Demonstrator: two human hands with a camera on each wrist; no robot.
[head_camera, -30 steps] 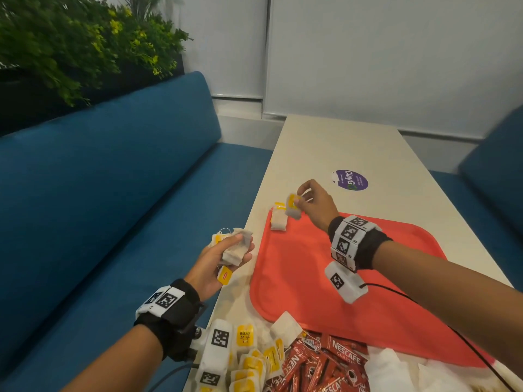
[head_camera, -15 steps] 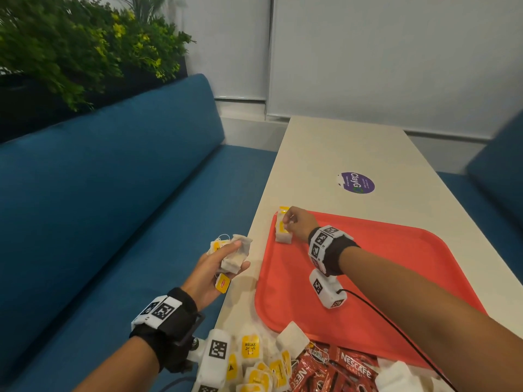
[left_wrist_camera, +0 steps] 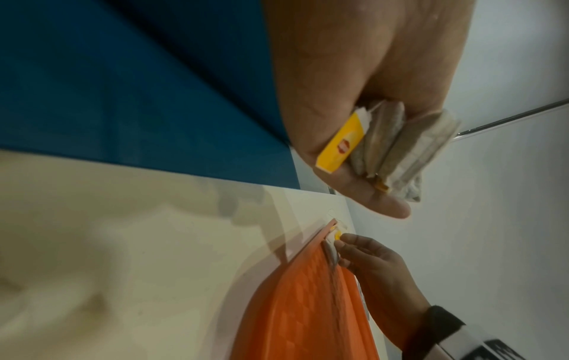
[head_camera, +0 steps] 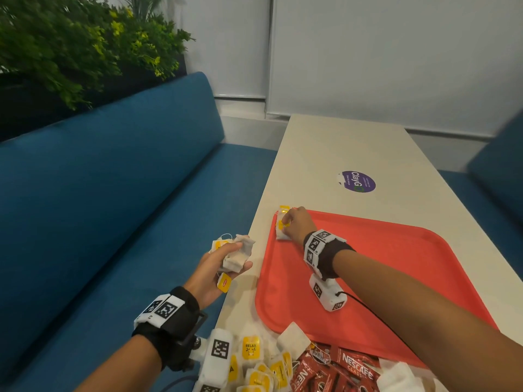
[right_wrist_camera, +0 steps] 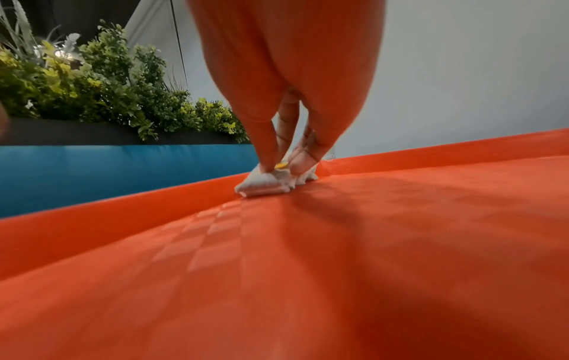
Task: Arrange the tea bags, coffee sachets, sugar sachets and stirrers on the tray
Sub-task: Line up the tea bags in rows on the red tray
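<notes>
The tea bags point(head_camera: 282, 226) lie in the far left corner of the red tray point(head_camera: 396, 267); the right hand point(head_camera: 297, 223) has come down on them since a second ago, fingertips point(right_wrist_camera: 303, 163) pressing or perhaps pinching. The left hand point(head_camera: 215, 268) still grips a bunch of tea bags point(head_camera: 235, 254) beside the tray

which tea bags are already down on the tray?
Only the tea bags in the red tray's far-left corner, under the right hand. The others sit in the left hand or the near-edge pile.
</notes>
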